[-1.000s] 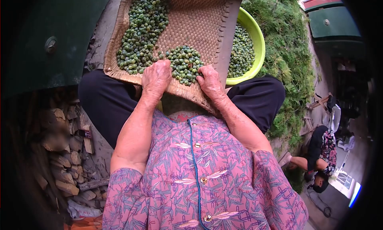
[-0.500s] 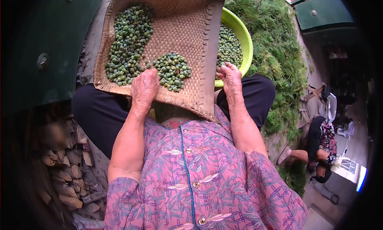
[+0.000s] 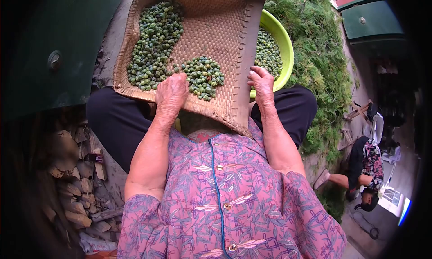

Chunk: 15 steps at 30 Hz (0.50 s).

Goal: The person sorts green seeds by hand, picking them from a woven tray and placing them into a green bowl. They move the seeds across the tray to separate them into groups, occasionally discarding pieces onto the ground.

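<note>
A woven winnowing basket (image 3: 216, 20) rests on my lap, tilted. Small green round seeds lie in it as a large heap (image 3: 155, 43) on the left and a smaller pile (image 3: 204, 77) near the front edge. My left hand (image 3: 171, 95) lies palm down on the basket's near edge, fingers touching the smaller pile. My right hand (image 3: 262, 86) rests over the basket's right rim, fingers bent, next to a lime-green plastic bowl (image 3: 286, 47) that holds more of the green seeds (image 3: 267, 54).
Cut green foliage (image 3: 321, 56) is heaped to the right. Stacked firewood (image 3: 72, 173) lies at the lower left, a dark green metal surface (image 3: 49, 47) at the upper left. Another person (image 3: 366, 173) crouches at the lower right.
My right hand left the small seed pile, swung out over the green bowl, and now sits on the basket's right rim. The left hand has barely moved.
</note>
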Available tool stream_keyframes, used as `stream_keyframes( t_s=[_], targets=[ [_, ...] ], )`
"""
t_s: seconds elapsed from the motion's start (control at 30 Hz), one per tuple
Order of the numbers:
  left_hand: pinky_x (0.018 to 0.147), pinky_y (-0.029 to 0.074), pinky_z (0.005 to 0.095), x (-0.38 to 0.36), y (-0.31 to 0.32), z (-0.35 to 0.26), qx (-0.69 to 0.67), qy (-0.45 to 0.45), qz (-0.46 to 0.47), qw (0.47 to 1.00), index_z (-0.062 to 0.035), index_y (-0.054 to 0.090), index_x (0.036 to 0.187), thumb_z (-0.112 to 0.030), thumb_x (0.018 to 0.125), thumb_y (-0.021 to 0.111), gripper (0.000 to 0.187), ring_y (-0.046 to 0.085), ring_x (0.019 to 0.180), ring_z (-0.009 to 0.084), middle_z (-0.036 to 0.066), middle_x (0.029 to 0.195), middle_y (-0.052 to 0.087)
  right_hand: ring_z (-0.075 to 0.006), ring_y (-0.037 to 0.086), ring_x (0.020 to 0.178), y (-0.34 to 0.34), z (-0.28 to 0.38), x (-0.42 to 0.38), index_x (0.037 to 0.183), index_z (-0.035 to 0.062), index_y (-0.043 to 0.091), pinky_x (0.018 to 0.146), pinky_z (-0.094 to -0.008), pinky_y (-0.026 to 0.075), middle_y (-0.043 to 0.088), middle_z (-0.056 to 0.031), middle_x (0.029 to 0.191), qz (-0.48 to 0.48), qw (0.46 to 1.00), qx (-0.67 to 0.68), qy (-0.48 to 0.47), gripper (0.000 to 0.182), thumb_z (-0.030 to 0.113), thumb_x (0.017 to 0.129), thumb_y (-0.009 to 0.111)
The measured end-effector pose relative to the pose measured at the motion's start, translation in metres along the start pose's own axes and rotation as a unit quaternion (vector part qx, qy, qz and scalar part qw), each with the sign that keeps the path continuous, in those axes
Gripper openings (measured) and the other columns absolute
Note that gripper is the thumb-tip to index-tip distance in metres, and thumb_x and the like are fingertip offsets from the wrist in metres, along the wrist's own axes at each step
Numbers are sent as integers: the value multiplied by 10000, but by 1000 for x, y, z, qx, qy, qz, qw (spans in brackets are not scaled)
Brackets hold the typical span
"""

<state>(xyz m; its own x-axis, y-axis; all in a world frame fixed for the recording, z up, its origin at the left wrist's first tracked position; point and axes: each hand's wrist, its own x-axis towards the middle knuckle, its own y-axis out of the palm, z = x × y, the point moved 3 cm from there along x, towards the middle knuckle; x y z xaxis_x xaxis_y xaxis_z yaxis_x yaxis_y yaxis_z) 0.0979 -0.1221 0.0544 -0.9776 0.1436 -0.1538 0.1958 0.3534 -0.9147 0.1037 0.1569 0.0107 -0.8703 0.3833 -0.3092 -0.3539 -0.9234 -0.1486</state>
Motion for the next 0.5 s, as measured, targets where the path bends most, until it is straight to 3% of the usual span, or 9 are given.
stream_keyframes(
  t_s=[0.03,0.1,0.17,0.2,0.27,0.33,0.5],
  targets=[
    [713,490,467,0,0,0,2,-1,4,1000,-66,600,869,-206,813,580,152,618,822,354,151,869,641,-140,612,750,11,2,-2,1051,-2,620,613,-278,506,651,-61,923,37,998,-45,1,269,72,793,632],
    [691,499,462,-1,0,0,2,9,-16,1000,-63,597,823,-188,815,563,130,629,795,353,152,841,643,-204,632,763,35,5,-5,1029,12,628,659,-311,508,643,-102,913,87,950,-225,-197,288,57,746,647],
    [669,509,457,-2,1,0,1,21,-36,999,-60,593,777,-171,817,545,128,640,768,352,153,813,645,-289,615,853,53,5,-15,1058,29,609,766,-359,489,613,-146,971,136,929,-259,-227,371,45,690,657],
    [665,508,456,-2,1,1,-4,27,-43,999,-59,593,775,-169,817,546,127,639,764,352,154,809,643,-321,559,956,60,5,-19,1098,43,581,848,-381,453,585,-153,1047,143,890,-324,-287,446,45,659,665],
    [661,507,456,-2,2,3,-9,32,-49,998,-58,593,773,-168,816,546,127,638,760,352,155,804,642,-331,512,995,63,5,-26,1116,54,563,874,-389,428,575,-145,1055,156,864,-361,-314,467,53,661,668],
    [704,491,469,0,5,4,-3,21,-15,1000,-65,609,886,-197,812,565,158,617,811,363,157,863,641,-329,511,985,64,5,-29,1106,61,568,865,-389,432,575,-141,1036,154,854,-373,-329,452,59,666,671],
    [699,490,472,0,3,3,-5,18,-14,1000,-60,604,866,-188,815,556,146,616,800,366,163,847,637,-317,524,916,52,-3,-29,927,74,613,808,-403,442,553,-127,895,139,849,-429,-276,243,76,692,675]
  ],
)
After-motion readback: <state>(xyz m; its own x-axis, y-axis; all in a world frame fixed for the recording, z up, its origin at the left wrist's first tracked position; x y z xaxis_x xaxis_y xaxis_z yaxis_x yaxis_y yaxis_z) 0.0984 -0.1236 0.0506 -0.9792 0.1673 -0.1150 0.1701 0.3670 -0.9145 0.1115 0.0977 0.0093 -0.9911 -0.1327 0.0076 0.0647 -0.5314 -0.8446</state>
